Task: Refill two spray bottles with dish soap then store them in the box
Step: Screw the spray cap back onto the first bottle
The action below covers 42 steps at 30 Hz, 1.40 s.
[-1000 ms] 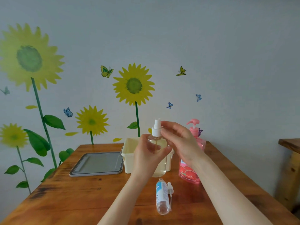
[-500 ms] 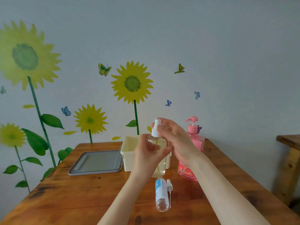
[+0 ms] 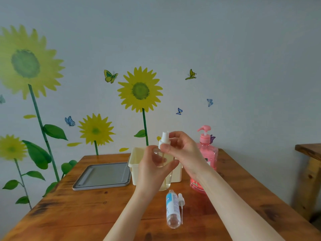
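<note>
Left hand (image 3: 153,168) is wrapped around a clear spray bottle (image 3: 164,178) with yellowish liquid, held upright above the wooden table (image 3: 86,211), while the right hand (image 3: 184,152) pinches its white spray cap (image 3: 164,139). A second small bottle (image 3: 172,208) lies on its side near the front, its loose sprayer (image 3: 181,204) beside it. Cream box (image 3: 137,164) and pink dish soap pump bottle (image 3: 207,153) sit behind, grey lid (image 3: 102,176) to the left.

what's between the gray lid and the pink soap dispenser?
Head view: the cream box sits between the gray lid and pink soap dispenser, with the held spray bottle and both hands in front.
</note>
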Each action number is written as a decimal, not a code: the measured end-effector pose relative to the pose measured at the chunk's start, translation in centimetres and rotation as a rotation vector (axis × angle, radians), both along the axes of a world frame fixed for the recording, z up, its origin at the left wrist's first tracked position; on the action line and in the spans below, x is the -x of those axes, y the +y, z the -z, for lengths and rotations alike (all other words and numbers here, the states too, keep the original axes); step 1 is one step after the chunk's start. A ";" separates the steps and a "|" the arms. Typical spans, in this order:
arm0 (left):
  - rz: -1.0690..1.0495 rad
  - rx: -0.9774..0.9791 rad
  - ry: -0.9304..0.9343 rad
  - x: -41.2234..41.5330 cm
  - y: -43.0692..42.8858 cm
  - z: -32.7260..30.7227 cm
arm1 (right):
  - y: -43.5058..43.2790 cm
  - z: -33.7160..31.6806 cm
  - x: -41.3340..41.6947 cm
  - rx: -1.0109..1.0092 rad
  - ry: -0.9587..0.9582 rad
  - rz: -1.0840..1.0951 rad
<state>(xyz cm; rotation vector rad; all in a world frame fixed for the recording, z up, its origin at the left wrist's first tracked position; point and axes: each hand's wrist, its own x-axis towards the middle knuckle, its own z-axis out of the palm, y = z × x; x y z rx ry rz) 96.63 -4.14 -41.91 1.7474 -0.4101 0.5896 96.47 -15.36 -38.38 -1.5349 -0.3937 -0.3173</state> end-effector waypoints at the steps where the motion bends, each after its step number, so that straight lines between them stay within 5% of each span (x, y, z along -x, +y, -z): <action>1: 0.003 0.000 0.000 0.1 -0.1 0.0 | 0.0 0.0 -0.1 -0.006 0.010 -0.003; 5: 0.010 0.026 0.008 0.0 -0.1 -0.1 | 0.0 0.0 0.0 -0.036 0.051 -0.136; 10: -0.015 -0.003 0.004 -0.1 -0.2 0.1 | -0.1 -0.3 -0.1 0.039 -0.003 0.022; 25: -0.010 0.029 0.062 -0.2 -0.1 -0.7 | 0.0 -1.1 -0.4 0.068 0.056 -0.042; 35: -0.073 -0.007 0.049 0.5 -0.1 -1.2 | 0.8 -1.3 0.7 0.111 -0.122 0.054; 42: 0.304 0.077 0.154 1.3 1.0 -2.4 | -0.2 -2.3 0.6 -0.048 0.067 -0.246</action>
